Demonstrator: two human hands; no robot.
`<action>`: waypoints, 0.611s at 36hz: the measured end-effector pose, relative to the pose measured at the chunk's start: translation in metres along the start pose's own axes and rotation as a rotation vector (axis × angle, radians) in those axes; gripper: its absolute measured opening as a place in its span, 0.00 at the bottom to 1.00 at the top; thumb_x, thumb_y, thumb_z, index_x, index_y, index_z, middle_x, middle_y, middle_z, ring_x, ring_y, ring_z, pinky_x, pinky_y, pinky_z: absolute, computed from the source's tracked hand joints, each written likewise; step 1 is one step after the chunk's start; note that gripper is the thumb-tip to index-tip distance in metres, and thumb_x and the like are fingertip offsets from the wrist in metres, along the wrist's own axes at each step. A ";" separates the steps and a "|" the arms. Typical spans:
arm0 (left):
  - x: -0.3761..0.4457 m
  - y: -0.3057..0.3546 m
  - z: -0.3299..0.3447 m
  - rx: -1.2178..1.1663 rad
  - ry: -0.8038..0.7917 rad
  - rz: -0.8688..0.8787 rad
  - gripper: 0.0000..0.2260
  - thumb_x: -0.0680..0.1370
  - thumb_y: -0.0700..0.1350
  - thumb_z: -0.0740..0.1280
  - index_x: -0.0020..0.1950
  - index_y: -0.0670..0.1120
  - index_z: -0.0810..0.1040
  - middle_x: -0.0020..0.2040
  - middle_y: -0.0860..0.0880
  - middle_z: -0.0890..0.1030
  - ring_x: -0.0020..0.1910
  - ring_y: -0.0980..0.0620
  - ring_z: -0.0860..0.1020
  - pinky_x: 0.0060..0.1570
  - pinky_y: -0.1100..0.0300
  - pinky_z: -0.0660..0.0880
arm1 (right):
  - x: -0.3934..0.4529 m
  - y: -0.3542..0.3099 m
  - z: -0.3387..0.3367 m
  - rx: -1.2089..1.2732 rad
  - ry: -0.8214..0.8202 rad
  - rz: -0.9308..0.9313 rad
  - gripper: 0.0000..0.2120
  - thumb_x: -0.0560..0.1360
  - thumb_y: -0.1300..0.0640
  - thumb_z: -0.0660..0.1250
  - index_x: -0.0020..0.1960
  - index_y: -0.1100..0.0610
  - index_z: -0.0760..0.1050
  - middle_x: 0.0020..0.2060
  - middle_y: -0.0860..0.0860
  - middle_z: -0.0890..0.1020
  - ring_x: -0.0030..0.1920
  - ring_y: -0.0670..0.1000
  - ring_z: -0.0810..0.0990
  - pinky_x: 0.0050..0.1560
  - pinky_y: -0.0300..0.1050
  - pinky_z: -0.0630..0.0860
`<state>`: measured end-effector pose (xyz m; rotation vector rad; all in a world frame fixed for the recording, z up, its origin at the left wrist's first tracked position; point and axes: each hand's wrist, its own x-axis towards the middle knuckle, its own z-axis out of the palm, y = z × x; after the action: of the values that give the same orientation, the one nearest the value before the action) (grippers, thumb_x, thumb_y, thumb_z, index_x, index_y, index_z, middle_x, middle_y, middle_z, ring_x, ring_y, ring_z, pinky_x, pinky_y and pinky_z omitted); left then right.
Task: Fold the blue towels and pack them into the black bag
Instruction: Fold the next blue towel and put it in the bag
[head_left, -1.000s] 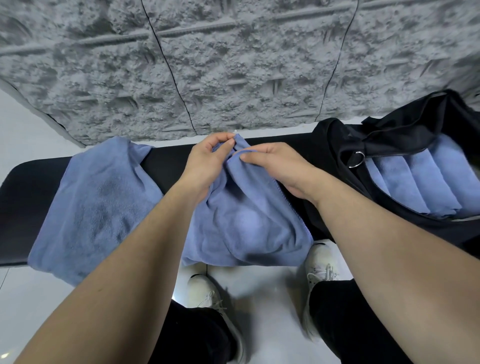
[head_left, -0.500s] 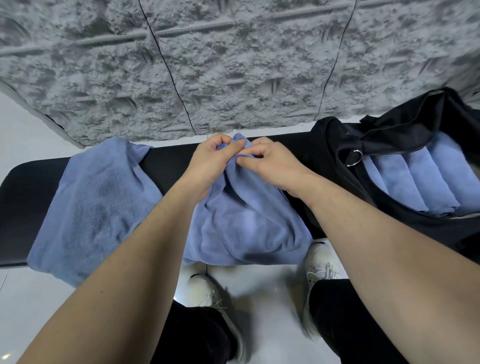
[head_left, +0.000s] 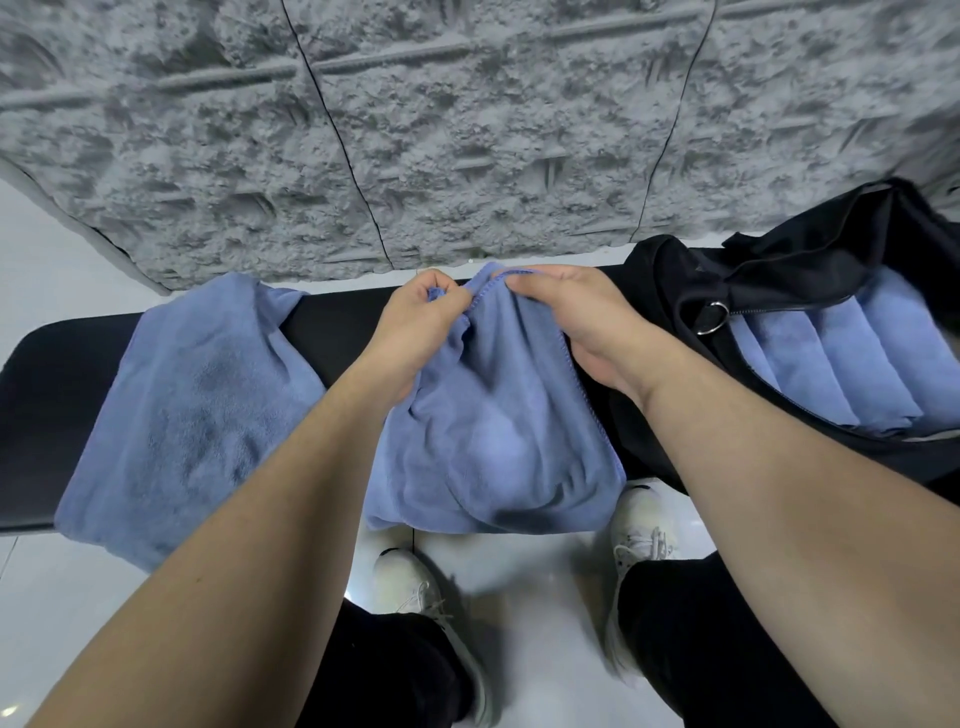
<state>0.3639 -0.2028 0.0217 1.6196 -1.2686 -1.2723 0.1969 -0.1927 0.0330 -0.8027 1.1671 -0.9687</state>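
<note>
A crumpled blue towel (head_left: 493, 441) hangs over the front of the black bench (head_left: 52, 374) in the middle. My left hand (head_left: 415, 327) pinches its bunched top edge on the left. My right hand (head_left: 576, 322) pinches the stitched hem beside it, both hands close together at the bench's far side. A second blue towel (head_left: 192, 410) lies spread over the bench to the left. On the right the black bag (head_left: 660, 291) stands open, with several folded blue towels (head_left: 852, 358) side by side inside it.
A rough grey stone wall (head_left: 467, 130) rises right behind the bench. White floor tiles (head_left: 545, 597) lie below, where my two white shoes (head_left: 639, 525) stand close to the bench's front edge. A metal ring (head_left: 712, 317) hangs on the bag's zip.
Both hands have drawn together at the towel's top edge and lifted it slightly; the right hand now grips the hem where earlier its fingers only reached toward it.
</note>
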 end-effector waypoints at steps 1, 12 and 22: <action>0.000 0.001 0.001 0.003 0.004 0.003 0.07 0.76 0.43 0.66 0.38 0.48 0.72 0.32 0.54 0.76 0.34 0.57 0.74 0.37 0.66 0.69 | 0.000 0.000 0.001 0.009 0.001 0.004 0.10 0.77 0.62 0.69 0.57 0.64 0.82 0.51 0.58 0.86 0.55 0.56 0.84 0.61 0.48 0.79; -0.001 0.003 0.004 -0.020 0.002 0.077 0.13 0.74 0.34 0.63 0.34 0.48 0.65 0.31 0.50 0.71 0.29 0.55 0.67 0.29 0.67 0.65 | 0.000 0.000 0.000 0.021 -0.047 -0.061 0.11 0.78 0.66 0.66 0.58 0.66 0.80 0.53 0.60 0.85 0.58 0.56 0.82 0.63 0.47 0.77; 0.000 0.003 0.004 -0.119 -0.108 -0.073 0.15 0.76 0.51 0.69 0.32 0.49 0.72 0.30 0.50 0.72 0.31 0.53 0.70 0.35 0.60 0.69 | 0.003 0.003 0.002 -0.118 -0.048 -0.142 0.08 0.74 0.68 0.71 0.44 0.56 0.84 0.44 0.50 0.87 0.50 0.47 0.84 0.59 0.42 0.78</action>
<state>0.3594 -0.2034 0.0233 1.5424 -1.1830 -1.4693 0.1998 -0.1937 0.0295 -1.0094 1.1455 -0.9982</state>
